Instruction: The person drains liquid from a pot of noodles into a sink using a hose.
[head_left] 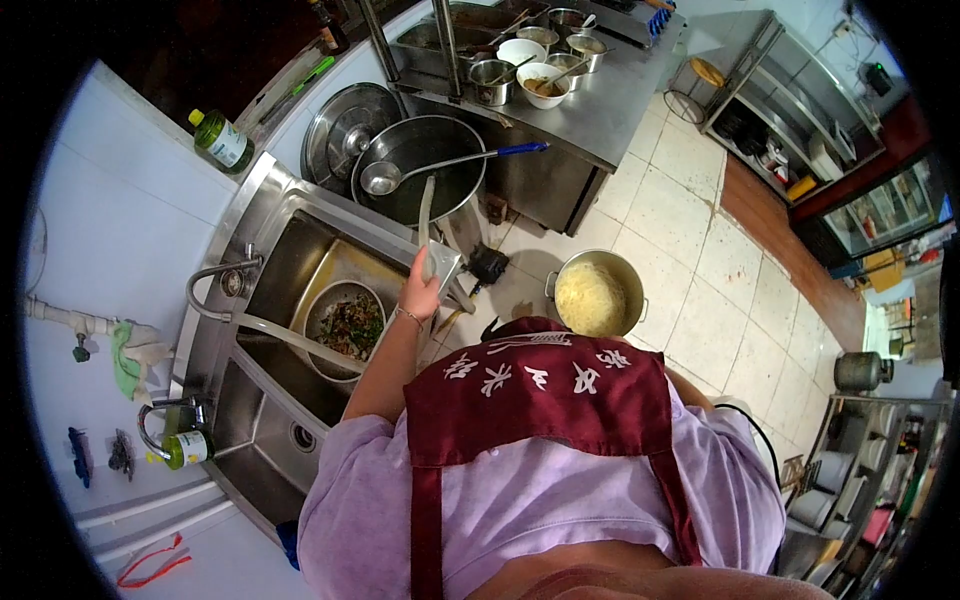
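Observation:
My left hand [420, 292] is closed around a pale translucent hose [427, 215]. The hose's end points over the large stockpot [476, 215]. Another stretch of hose runs from the sink tap [212, 290] across the double sink [262, 395] toward my left arm. Across the stockpot's mouth lies a ladle [450, 165] with a blue-tipped handle. In the sink, below my left forearm, sits a bowl [318, 300] of chopped greens and brown bits. My right hand is hidden behind my apron [530, 430].
A pot of pale yellow food [598, 290] stands on the tiled floor [690, 240] ahead of me. Beside the stockpot leans a round metal lid [345, 125]. Several small pots and bowls crowd the steel counter [590, 125]. Shelves [800, 100] stand at the far right.

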